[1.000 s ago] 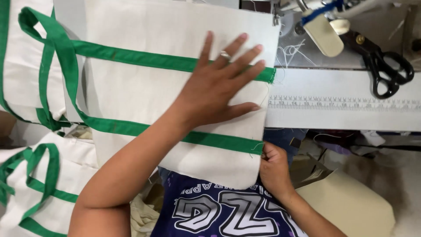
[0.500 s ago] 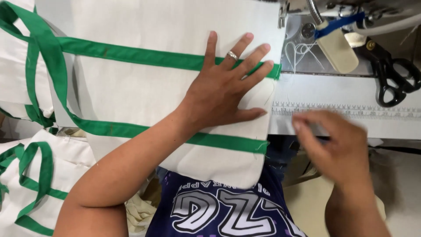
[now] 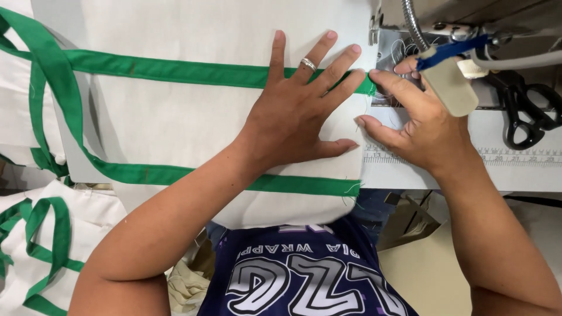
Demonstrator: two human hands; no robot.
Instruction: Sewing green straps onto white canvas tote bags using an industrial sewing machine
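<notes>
Head view, sewing station. White fabric panel [image 3: 193, 117] lies flat on the machine table [image 3: 515, 169], its near edge hanging off toward the person. Two green straps run across it left to right: upper strap [image 3: 175, 69] and lower strap [image 3: 193, 175], long axes roughly parallel to the table's front edge. Left hand [image 3: 298, 111] is spread palm-down on the panel, fingers splayed, nothing gripped; ring and little fingers cross the upper strap near its right end. Right hand [image 3: 421, 117] sits just beside the panel's right edge, index fingertip touching the end of the upper strap, thumb lower against the fabric edge; fingers partly curled, not closed around anything. The strap end lies directly between the two hands, pointing rightward at the sewing machine head [image 3: 421, 23]; the right hand is the nearer one to it. Black scissors [image 3: 527, 111] rest well apart, to the right. More white-and-green pieces [image 3: 41, 251] lie lower left.
</notes>
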